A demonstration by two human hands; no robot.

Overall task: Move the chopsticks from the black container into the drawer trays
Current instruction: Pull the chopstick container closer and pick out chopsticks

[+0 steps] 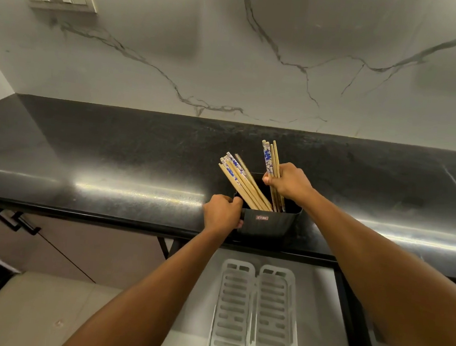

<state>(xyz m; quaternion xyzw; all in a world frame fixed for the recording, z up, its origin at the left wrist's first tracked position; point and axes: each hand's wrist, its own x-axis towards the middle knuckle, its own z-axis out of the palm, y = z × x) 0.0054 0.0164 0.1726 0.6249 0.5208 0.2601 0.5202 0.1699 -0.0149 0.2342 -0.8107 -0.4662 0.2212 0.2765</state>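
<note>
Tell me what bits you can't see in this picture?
- Chopsticks, head view: lower ends hidden inside the container.
- Held chopsticks: middles covered by the right hand.
- Trays: near ends cut off by the bottom edge.
- Container label: too small to read.
- Left hand: fingertips hidden behind the container's rim.

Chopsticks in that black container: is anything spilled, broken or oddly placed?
Nothing stands out. The loose chopsticks lean left inside the black container; the right hand grips a few, the left hand steadies it.
</note>
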